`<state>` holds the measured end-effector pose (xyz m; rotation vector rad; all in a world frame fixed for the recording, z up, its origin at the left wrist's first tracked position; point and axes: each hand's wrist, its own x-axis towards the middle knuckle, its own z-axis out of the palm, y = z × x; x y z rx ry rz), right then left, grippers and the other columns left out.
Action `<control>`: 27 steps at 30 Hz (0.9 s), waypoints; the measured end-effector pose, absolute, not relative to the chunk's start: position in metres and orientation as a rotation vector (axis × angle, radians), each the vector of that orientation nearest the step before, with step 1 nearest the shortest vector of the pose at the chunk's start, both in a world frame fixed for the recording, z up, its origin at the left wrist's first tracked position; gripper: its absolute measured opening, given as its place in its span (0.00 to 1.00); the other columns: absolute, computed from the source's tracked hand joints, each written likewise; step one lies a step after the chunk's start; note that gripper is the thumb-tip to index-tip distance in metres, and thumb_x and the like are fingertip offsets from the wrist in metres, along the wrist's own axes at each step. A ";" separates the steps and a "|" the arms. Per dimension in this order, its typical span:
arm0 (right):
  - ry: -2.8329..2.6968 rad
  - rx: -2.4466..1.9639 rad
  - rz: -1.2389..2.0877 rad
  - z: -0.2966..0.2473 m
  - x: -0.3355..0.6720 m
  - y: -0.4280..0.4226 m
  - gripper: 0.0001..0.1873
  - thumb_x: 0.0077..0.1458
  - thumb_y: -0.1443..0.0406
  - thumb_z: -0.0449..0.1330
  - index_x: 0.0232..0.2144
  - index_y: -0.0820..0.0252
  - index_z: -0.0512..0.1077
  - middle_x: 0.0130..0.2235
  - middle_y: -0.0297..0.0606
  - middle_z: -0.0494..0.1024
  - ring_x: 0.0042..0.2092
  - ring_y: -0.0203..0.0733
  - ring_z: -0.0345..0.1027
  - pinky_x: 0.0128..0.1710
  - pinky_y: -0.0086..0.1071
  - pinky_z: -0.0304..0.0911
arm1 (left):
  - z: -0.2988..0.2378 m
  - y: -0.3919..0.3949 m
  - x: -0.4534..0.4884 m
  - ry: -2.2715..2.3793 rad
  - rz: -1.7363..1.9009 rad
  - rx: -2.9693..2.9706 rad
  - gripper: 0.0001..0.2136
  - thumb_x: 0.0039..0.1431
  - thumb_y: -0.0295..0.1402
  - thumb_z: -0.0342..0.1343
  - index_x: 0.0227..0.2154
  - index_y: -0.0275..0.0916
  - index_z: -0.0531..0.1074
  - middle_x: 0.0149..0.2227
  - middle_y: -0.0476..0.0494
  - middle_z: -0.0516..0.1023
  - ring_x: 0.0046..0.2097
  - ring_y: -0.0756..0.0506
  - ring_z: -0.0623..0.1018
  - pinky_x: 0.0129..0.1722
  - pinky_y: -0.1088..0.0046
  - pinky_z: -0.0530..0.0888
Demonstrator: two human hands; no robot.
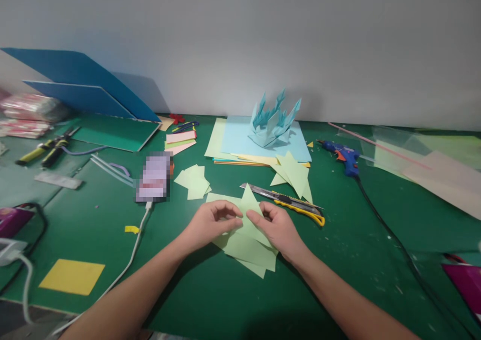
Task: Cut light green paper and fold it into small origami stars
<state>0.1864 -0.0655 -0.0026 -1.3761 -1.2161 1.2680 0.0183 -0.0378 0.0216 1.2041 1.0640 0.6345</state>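
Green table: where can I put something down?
Mostly bare patches: between the yellow knife and the black cord, and on the near side of the pale green sheets. From the knife back to the blue folded paper it's crowded.

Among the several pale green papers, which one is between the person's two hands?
It is the pointed piece pinched by the right hand, beside the left hand. Others lie on the table, like the small pile near the phone.

I can't read the blurred phone (154,177) at nine o'clock; a magenta object (466,286) at four is cut off; the left hand (215,223) partly hides green paper (250,247) at six.
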 end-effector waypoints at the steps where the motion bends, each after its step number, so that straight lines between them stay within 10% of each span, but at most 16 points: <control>1: -1.224 -1.383 1.256 -0.003 0.186 -0.065 0.26 0.41 0.47 0.60 0.16 0.56 0.52 0.19 0.24 0.48 0.22 0.30 0.41 0.21 0.27 0.41 | 0.021 -0.038 0.019 1.066 0.630 1.227 0.09 0.40 0.31 0.65 0.25 0.36 0.72 0.20 0.52 0.73 0.23 0.53 0.70 0.25 0.77 0.67; 13: -1.239 -1.314 1.329 -0.001 0.185 -0.067 0.23 0.48 0.46 0.55 0.20 0.59 0.62 0.21 0.28 0.57 0.24 0.33 0.49 0.23 0.27 0.49 | 0.014 -0.034 0.013 1.118 0.675 1.472 0.04 0.45 0.30 0.60 0.25 0.37 0.77 0.27 0.46 0.77 0.27 0.50 0.72 0.27 0.75 0.69; 27: -1.342 -1.317 1.266 0.001 0.185 -0.066 0.20 0.50 0.51 0.53 0.17 0.58 0.59 0.21 0.30 0.57 0.25 0.34 0.50 0.24 0.28 0.50 | 0.028 -0.034 0.006 0.937 0.613 1.524 0.28 0.45 0.23 0.57 0.52 0.48 0.70 0.59 0.42 0.64 0.35 0.50 0.68 0.31 0.76 0.67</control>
